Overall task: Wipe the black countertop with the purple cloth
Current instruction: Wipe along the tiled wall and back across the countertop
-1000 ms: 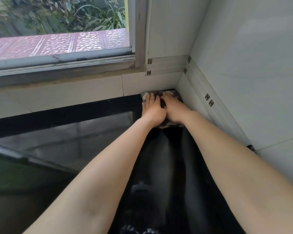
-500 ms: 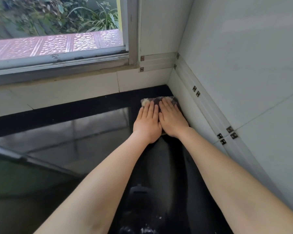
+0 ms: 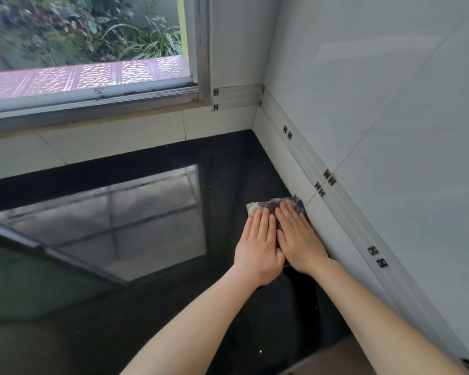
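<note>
The purple cloth (image 3: 275,206), folded and mottled with pale patches, lies flat on the glossy black countertop (image 3: 152,307) against the right wall. My left hand (image 3: 259,243) and my right hand (image 3: 298,239) lie side by side on it, fingers straight, pressing it down. Most of the cloth is hidden under the palms; only its far edge shows beyond the fingertips.
White tiled walls (image 3: 376,109) meet in a corner beyond the cloth. A window with a grey frame (image 3: 92,104) runs along the back wall above the counter. The countertop mirrors the window to the left of my hands. The counter's near edge (image 3: 333,347) shows at lower right.
Both hands have slid the cloth back from the far corner toward me along the right wall. A strip of bare black counter now lies between the cloth and the corner.
</note>
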Demonstrator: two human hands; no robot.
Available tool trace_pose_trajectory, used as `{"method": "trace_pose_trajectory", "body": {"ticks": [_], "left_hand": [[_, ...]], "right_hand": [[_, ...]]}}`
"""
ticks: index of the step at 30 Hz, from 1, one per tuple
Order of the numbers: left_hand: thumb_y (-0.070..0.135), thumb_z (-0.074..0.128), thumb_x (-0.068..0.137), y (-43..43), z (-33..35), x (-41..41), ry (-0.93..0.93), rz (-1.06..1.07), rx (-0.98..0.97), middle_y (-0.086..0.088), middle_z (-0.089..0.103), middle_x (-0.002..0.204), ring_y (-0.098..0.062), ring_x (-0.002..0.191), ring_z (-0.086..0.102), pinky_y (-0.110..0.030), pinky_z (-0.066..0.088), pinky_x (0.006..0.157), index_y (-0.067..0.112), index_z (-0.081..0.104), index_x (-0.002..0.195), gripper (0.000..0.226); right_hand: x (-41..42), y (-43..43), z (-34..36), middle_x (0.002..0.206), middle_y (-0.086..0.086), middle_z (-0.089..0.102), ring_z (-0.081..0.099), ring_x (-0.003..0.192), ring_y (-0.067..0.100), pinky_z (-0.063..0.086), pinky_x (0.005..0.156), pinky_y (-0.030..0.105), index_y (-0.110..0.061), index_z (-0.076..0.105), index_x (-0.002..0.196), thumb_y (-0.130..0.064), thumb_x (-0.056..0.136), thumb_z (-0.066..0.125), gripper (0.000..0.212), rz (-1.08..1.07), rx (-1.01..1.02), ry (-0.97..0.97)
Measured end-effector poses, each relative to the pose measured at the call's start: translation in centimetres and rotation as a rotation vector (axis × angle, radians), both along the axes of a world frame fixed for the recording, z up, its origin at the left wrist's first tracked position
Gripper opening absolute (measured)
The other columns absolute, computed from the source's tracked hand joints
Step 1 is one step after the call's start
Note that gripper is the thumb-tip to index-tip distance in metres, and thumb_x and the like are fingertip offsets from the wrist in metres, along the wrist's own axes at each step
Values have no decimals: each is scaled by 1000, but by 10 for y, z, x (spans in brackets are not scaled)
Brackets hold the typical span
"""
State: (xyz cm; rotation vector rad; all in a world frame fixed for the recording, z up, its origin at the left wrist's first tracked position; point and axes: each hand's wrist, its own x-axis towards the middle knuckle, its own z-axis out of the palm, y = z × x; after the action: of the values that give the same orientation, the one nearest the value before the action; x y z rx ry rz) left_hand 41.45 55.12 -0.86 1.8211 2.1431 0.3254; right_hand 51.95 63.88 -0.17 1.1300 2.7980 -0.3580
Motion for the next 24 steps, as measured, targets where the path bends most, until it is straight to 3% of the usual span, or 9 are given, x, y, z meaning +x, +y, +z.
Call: {"method": "trace_pose_trajectory", "body": {"ticks": [6,9,12,14,19,24], "left_hand": [[44,13,97,-38,2,43,6,-34,38,-9,-19,153,-24,140,-22,-38,-15,114,8,-8,147,65],[43,14,97,-56,3,60,1,-56,48,-9,-18,152,-25,141,-20,-39,-15,113,8,-7,147,65],[42,22,96,-71,0,77,6,-63,28,-15,4,155,-29,144,-1,-45,-2,115,4,11,147,64],[42,26,95,-81,-2,88,1,-56,31,-16,18,153,-30,143,10,-46,8,118,3,23,145,64],[41,22,96,-94,2,98,-4,-34,37,-14,12,155,-28,144,2,-41,-3,114,5,16,147,63],[42,11,96,-101,4,94,47,-54,32,-9,-9,157,-24,142,-18,-39,-13,115,9,-1,149,64]], "right_hand": [[48,-40,-3,157,4,-9,-15,142,11,-12,112,27,-13,-5,147,-45,84,-14,72,-15,43,-21],[68,-59,-4,157,3,-11,-16,141,12,-11,113,28,-15,-10,145,-53,83,-23,74,-16,58,-19],[85,-76,-8,156,2,-10,-14,142,13,-10,115,30,-16,-9,144,-56,77,-33,82,-28,57,4],[95,-86,-10,156,3,-4,-7,143,17,-7,113,30,-14,-4,145,-56,81,-29,80,-32,76,7],[103,-99,-6,149,14,29,28,137,29,4,110,31,-4,24,142,-40,100,-2,61,-77,137,-2],[99,-106,-6,146,15,34,34,133,29,5,110,33,0,31,139,-36,101,0,61,-85,206,-12]]}}
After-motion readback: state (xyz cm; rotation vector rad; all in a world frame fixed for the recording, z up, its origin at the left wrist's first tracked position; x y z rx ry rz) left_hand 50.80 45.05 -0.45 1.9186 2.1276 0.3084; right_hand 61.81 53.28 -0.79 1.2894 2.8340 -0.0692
